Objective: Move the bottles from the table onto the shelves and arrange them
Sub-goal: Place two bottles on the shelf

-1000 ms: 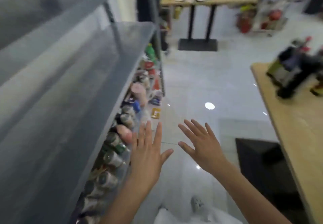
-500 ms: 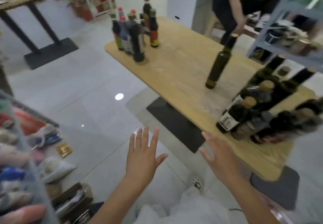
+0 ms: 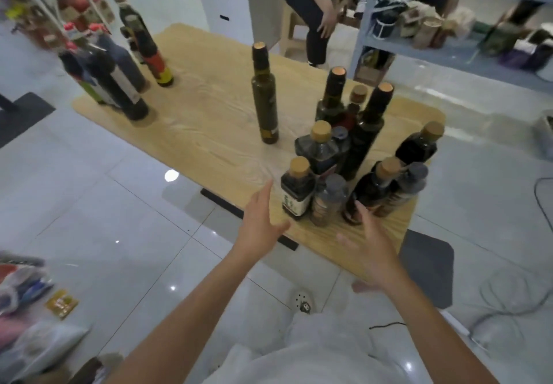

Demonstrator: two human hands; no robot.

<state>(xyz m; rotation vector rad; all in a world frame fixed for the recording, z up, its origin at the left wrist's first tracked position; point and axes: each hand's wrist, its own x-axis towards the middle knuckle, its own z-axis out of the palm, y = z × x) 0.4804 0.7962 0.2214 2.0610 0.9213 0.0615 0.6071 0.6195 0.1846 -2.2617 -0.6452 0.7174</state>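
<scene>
- Our left hand point(image 3: 259, 228) is empty, with its fingers point(image 3: 265, 196) straight and close together and the thumb spread. Our right hand point(image 3: 374, 252) is empty too, palm turned inward, and its fingers point(image 3: 362, 213) are loosely extended.
- Just right of the left fingertips stands a labelled bottle point(image 3: 296, 196). A grey-capped bottle point(image 3: 328, 201) stands between the two sets of fingertips, and a dark bottle point(image 3: 372, 189) stands at the right fingertips.
- The right fingertips overlap the dark bottle's base, and we cannot tell whether they touch it.
- These three front the near cluster point(image 3: 365, 132) on the table point(image 3: 209, 138). Beyond the left fingers a lone bottle point(image 3: 264, 105) stands apart, and a far cluster point(image 3: 119, 84) sits well off to their left.
- A second ago we faced the shelves with both hands spread and empty. Half a second ago the table had swung into view, with our hands short of its edge. Now both hands are over the near edge, at the cluster.
- We judge that a new pickup is starting, likely one bottle per hand. Most bottles are still on the table.
- The shelves we faced are out of view, and only blurred packets point(image 3: 24, 294) show at lower left.
- A grey shelf point(image 3: 362, 30) behind the table holds other goods.
- The clustered bottles overlap, so we cannot count them, and their labels are smeared.
- A person point(image 3: 311, 9) beyond the table is cut off at the top.
</scene>
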